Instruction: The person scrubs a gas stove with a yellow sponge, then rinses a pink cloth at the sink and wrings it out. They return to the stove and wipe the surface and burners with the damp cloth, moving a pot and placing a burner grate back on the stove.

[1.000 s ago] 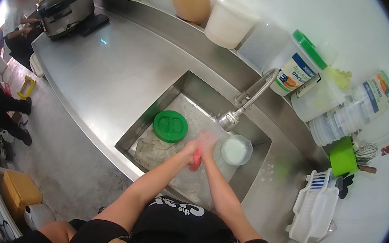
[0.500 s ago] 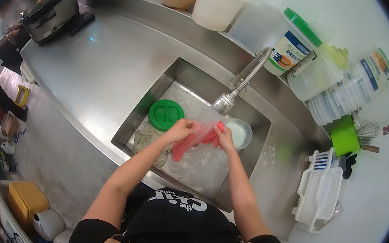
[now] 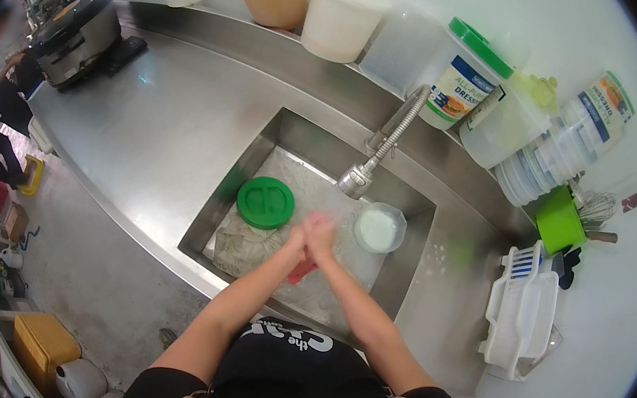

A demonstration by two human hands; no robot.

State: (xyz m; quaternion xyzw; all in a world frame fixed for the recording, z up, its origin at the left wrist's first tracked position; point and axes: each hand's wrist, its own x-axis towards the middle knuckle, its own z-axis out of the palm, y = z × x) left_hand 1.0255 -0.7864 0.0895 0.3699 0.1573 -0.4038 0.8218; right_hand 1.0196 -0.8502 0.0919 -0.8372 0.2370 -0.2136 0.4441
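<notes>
Below the faucet head, my left hand and right hand are pressed together around a wet red cloth. One end of the cloth hangs out below my hands; the rest is covered by my fingers, which are a little blurred. Left of my hands, a round green lid lies in the sink. A crumpled greyish-beige cloth rests by the lid's near side. To the right stands a clear round container with whitish, foamy liquid in it.
Several plastic tubs, including a green-lidded one, line the shelf behind the sink. A white dish rack and a green container with a whisk are at right. A cooker sits far left; people stand beyond it.
My hands have come together and squeezed the red cloth, which was spread between them before. My view has shifted slightly.
</notes>
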